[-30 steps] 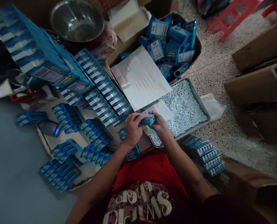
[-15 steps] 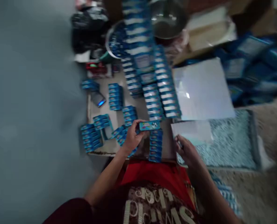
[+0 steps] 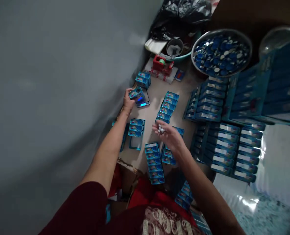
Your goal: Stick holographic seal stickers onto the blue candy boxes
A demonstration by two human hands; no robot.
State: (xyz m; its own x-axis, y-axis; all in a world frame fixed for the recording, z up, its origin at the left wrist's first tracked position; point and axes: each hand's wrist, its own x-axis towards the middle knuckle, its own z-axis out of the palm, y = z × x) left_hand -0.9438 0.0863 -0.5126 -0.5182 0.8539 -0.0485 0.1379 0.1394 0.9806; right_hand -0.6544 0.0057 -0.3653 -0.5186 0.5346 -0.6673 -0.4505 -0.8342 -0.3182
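My left hand is closed around the edge of a small blue printed box, held over a pocket digital scale with a lit blue display. Whether the box touches the scale I cannot tell. My right hand is palm up with fingers partly curled, cradling several small white pieces above the table. Just beyond it lies a row of blue boxes. Nearer my body is another row of the same boxes. To the left, a partly filled blue tray holds several boxes.
Two blue boxes stand behind the scale. A red tape dispenser is at the back, near a metal bowl of blue and white discs. Tall stacks of boxes rise on the right. A grey wall borders the left.
My view has swung left. My left hand has carried the blue box over to the scale. My right hand has moved from beside the pale blue tray to above the table, palm turned up.
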